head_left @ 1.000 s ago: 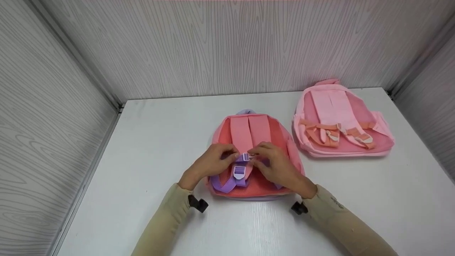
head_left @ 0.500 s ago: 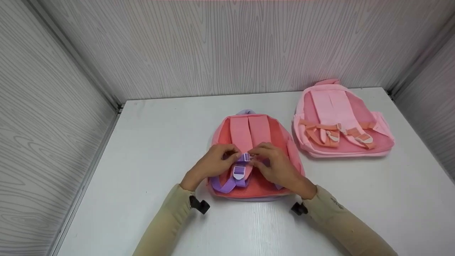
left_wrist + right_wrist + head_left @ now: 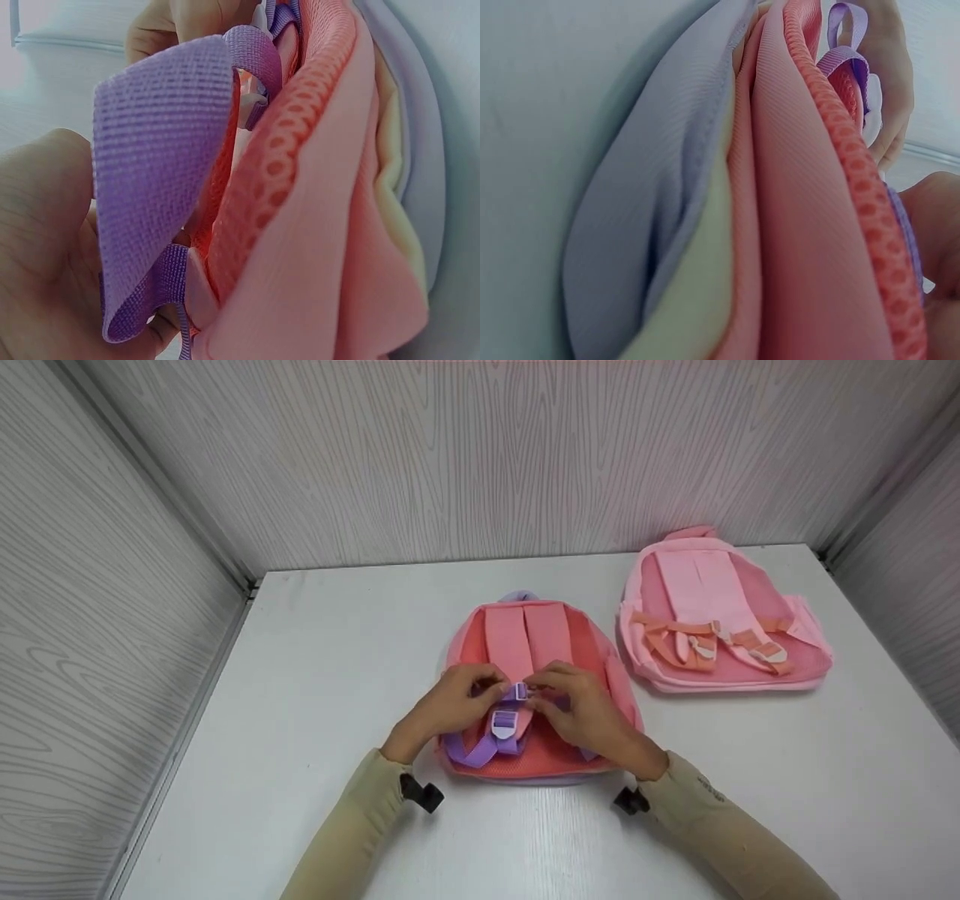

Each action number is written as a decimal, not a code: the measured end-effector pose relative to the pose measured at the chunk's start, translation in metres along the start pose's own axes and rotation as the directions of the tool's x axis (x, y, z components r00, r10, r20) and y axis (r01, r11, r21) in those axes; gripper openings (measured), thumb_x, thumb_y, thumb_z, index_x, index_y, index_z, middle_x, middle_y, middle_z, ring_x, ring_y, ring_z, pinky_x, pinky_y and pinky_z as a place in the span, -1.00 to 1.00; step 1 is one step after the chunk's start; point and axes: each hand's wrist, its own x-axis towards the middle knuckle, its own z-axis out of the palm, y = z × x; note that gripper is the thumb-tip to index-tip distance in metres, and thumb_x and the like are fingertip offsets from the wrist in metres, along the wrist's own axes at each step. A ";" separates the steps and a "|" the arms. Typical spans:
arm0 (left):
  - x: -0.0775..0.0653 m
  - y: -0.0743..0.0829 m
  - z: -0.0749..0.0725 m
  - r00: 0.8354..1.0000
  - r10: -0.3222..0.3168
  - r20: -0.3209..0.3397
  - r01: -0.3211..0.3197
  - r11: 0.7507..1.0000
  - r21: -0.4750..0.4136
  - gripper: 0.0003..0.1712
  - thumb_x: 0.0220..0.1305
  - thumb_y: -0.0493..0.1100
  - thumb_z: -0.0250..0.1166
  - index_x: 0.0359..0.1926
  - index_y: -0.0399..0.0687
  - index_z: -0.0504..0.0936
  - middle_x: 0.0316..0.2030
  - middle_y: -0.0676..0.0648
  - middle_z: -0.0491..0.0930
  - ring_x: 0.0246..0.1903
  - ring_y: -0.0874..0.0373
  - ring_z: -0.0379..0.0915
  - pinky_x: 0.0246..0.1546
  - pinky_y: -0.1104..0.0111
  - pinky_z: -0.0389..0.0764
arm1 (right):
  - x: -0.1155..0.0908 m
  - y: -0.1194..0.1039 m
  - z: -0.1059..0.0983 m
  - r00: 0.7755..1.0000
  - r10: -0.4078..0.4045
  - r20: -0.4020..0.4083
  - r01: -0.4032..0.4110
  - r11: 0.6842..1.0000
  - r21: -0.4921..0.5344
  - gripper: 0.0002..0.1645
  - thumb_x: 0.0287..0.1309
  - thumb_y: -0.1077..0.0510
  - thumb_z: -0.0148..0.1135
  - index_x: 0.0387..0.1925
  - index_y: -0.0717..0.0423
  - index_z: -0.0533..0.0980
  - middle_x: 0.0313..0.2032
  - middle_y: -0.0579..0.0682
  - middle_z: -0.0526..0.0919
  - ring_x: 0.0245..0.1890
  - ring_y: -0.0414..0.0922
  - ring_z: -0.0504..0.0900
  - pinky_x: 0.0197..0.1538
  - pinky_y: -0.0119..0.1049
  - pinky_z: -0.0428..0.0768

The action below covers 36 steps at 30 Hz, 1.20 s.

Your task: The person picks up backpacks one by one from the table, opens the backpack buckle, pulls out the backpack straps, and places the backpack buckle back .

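1. Coral backpack [image 3: 555, 746], counted as one of two backpacks: lying back-side up on the white bench [image 3: 337, 660], near the middle, beneath both hands.

2. Showing two coral shoulder straps [image 3: 510, 634] running side by side, plus one lilac loop [image 3: 519, 595] sticking out at the top end, facing the back wall.

3. Showing also two pale buckles on that back side: one upper buckle [image 3: 519, 691] sitting between the two hands, one lower buckle [image 3: 505, 724] lying just below.

4. Pinching with the left hand [image 3: 457, 697], the grip clamped on the purple strap [image 3: 511, 696] just left of the upper buckle; in the left wrist view, bowing out in front of the palm, one wide purple loop [image 3: 161, 165].

5. Pinching with the right hand [image 3: 589, 716], the grip clamped on the right edge of the upper buckle, with fingertips partly covering the contact.

6. Showing at the side, in the left wrist view, one lilac panel [image 3: 420, 135] and one cream-yellow strip [image 3: 390, 142].

7. Lying just to the right, also back-side up: one pink backpack [image 3: 720, 604], bearing two pink shoulder straps, orange webbing [image 3: 675, 626] and three pale buckles.

8. Wearing two khaki sleeves [image 3: 349, 821], with one black mount [image 3: 422, 793] showing at each wrist.

9. Surrounding the bench on three sides: three grey wood-grain walls [image 3: 480, 457].
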 end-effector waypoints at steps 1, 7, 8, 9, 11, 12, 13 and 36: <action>0.000 0.000 0.000 1.000 0.002 0.000 -0.002 1.000 -0.001 -0.81 0.61 -0.09 0.22 -0.06 -0.02 0.74 -0.26 0.08 0.62 -0.24 0.20 0.48 -0.15 0.30 0.53 | 0.000 0.000 0.000 1.000 -0.011 -0.006 0.011 1.000 0.000 -0.71 0.30 0.27 0.48 0.05 0.15 0.75 -0.10 0.00 0.76 -0.10 -0.12 0.75 0.06 -0.13 0.78; 0.001 0.001 0.001 1.000 0.023 -0.004 -0.023 1.000 -0.004 -0.82 0.60 -0.10 0.23 -0.12 0.02 0.75 -0.31 0.13 0.58 -0.28 0.22 0.45 -0.19 0.30 0.49 | 0.000 -0.001 0.001 0.999 -0.034 -0.013 0.034 0.999 -0.007 -0.72 0.29 0.28 0.49 0.03 0.15 0.76 -0.10 0.01 0.77 -0.08 -0.11 0.76 0.04 -0.11 0.78; 0.001 0.001 0.001 1.000 0.024 -0.004 -0.024 1.000 -0.003 -0.82 0.60 -0.10 0.22 -0.12 0.03 0.75 -0.32 0.13 0.58 -0.28 0.23 0.45 -0.19 0.30 0.49 | 0.000 -0.001 0.001 1.000 -0.029 -0.011 0.029 1.000 -0.008 -0.72 0.30 0.28 0.49 0.03 0.15 0.76 -0.10 0.01 0.77 -0.08 -0.11 0.76 0.04 -0.12 0.78; 0.001 0.001 0.001 1.000 0.024 -0.004 -0.024 1.000 0.000 -0.82 0.60 -0.10 0.22 -0.12 0.03 0.75 -0.32 0.13 0.58 -0.28 0.23 0.45 -0.19 0.31 0.49 | 0.000 -0.001 0.001 1.000 -0.025 -0.011 0.025 1.000 -0.009 -0.72 0.29 0.28 0.49 0.03 0.15 0.76 -0.10 0.00 0.77 -0.08 -0.11 0.75 0.05 -0.12 0.77; 0.001 0.002 0.001 1.000 0.022 -0.003 -0.022 1.000 -0.001 -0.82 0.61 -0.10 0.22 -0.11 0.03 0.74 -0.31 0.13 0.58 -0.28 0.22 0.45 -0.19 0.31 0.49 | 0.000 -0.001 0.001 1.000 -0.015 -0.010 0.015 1.000 -0.012 -0.71 0.29 0.28 0.49 0.04 0.14 0.76 -0.10 0.00 0.77 -0.08 -0.11 0.75 0.05 -0.12 0.77; 0.001 0.002 0.002 1.000 0.021 -0.002 -0.021 1.000 -0.003 -0.82 0.61 -0.10 0.22 -0.11 0.03 0.74 -0.31 0.12 0.58 -0.27 0.22 0.46 -0.19 0.31 0.50 | 0.000 -0.001 0.002 1.000 -0.013 -0.010 0.012 1.000 -0.014 -0.70 0.28 0.29 0.50 0.04 0.14 0.76 -0.10 0.00 0.77 -0.09 -0.11 0.75 0.05 -0.12 0.77; 0.002 0.002 0.002 1.000 0.020 0.000 -0.020 1.000 -0.005 -0.82 0.60 -0.11 0.22 -0.10 0.03 0.75 -0.30 0.12 0.59 -0.27 0.21 0.46 -0.19 0.31 0.50 | 0.000 -0.001 0.002 1.000 -0.011 -0.011 0.010 1.000 -0.015 -0.70 0.28 0.29 0.50 0.05 0.14 0.76 -0.10 0.00 0.77 -0.09 -0.11 0.74 0.04 -0.12 0.77; -0.003 0.004 -0.009 0.999 0.008 0.052 -0.007 1.000 -0.013 -0.81 0.59 -0.04 0.26 -0.02 0.04 0.76 -0.19 0.08 0.68 -0.20 0.18 0.52 -0.07 0.26 0.56 | 0.001 -0.001 0.001 1.000 -0.024 -0.014 0.024 1.000 -0.001 -0.70 0.31 0.27 0.48 0.07 0.13 0.76 -0.06 0.01 0.77 -0.02 -0.12 0.74 0.11 -0.14 0.76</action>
